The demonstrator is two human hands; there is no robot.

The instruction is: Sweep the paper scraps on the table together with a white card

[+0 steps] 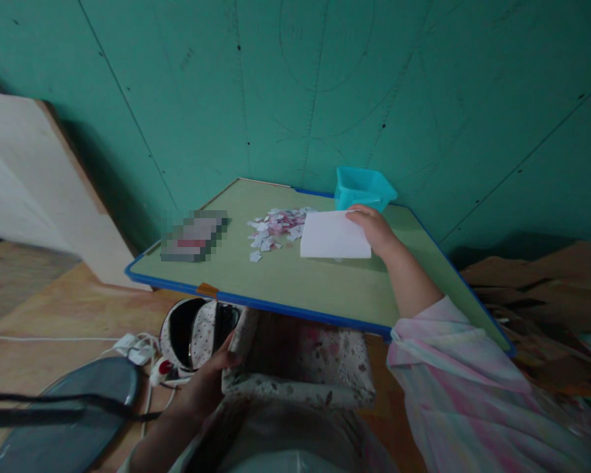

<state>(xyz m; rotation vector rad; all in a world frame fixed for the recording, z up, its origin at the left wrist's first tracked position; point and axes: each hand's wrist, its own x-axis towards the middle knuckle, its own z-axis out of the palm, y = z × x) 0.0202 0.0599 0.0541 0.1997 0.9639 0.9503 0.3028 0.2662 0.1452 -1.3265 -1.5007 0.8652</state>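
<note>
My right hand [371,226] pinches the upper right corner of a white card [335,235], held low over the table [226,276]. Left of the card lies a pile of small paper pieces [278,226], white and pinkish, partly covered by it. Below the table's near edge, my left hand [213,378] grips the left side of a fabric-lined box [295,387] with a floral print. The box is open at the top, close to my body, and some pink shows inside it. The fingers of my left hand are partly hidden by the box wall.
A turquoise plastic basket [364,187] stands at the table's back edge by the green wall [305,85]. A blurred-out flat object [194,236] lies at the left. On the floor are a dotted round container [201,332], white cables, a grey round lid-like thing [73,414] and cardboard [546,282].
</note>
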